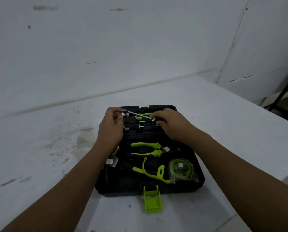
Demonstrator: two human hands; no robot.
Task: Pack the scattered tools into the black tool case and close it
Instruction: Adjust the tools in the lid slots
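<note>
Holding a steel-shafted screwdriver (139, 115) over the black plastic tool case (197, 185): left hand (110, 129) pinches the tip, right hand (170, 125) grips the handle; white tag (111, 161) unreadable.

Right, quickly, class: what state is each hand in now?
Left hand: seems to pinch the tip end of the thin steel-shafted screwdriver with a green-and-black handle.
Right hand: grips that screwdriver's handle.

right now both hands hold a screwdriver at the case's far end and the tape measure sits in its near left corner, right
No: the head view shows the tape measure in the near right corner of the case, not left. The left hand and right hand hold the screwdriver at the far end.
</note>
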